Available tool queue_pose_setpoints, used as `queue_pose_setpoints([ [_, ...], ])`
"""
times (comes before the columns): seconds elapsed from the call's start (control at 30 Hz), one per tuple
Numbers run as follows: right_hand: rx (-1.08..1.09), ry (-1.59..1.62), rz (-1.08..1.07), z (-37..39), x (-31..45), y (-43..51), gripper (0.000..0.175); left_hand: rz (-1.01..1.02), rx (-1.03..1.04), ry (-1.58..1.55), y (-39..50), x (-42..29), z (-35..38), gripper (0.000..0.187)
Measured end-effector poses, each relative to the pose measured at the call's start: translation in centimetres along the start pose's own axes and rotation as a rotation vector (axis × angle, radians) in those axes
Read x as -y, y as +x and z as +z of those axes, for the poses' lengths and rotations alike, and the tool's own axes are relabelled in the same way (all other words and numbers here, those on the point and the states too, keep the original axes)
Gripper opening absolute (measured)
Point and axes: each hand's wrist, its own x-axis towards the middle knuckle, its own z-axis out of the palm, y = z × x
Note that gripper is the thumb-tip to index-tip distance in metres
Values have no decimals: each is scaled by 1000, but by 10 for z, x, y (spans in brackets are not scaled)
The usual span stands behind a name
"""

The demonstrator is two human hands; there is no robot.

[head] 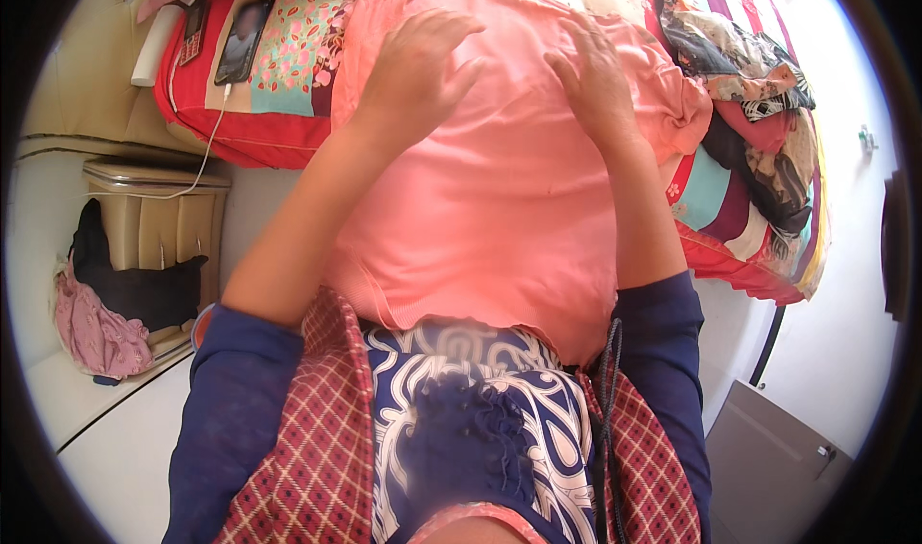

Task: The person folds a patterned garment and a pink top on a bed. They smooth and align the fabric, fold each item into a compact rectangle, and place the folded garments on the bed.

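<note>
A pink knit garment (497, 184) lies spread over the front of the bed, its ribbed lower edge hanging towards my body. Over its upper left part is my left hand (425, 65), fingers apart and slightly curled. My right hand (594, 79) is over the upper right part, near a sleeve, with fingers also spread. Neither hand has cloth pinched in it. Whether the palms press on the fabric or hover just above it, I cannot tell.
A patterned quilt (709, 191) covers the bed. Crumpled printed clothes (749, 61) lie at the right. A smartphone (245, 40) on a white cable and a keypad phone (193, 33) rest at upper left. Dark and pink cloths hang on a beige padded cabinet (130, 227). A grey panel (771, 465) stands lower right.
</note>
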Motion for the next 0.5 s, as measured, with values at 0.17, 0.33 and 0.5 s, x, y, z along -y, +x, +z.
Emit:
queue_pose_setpoints([
  [0.17,33,-71,125,11,-33,19,42,-31,-16,29,57,24,45,31],
  [0.33,-79,-192,264,0,-87,28,29,-191,101,32,101,63,71,30],
  [0.5,-90,-307,429,-2,-117,22,27,-325,198,170,111,87,95,36],
])
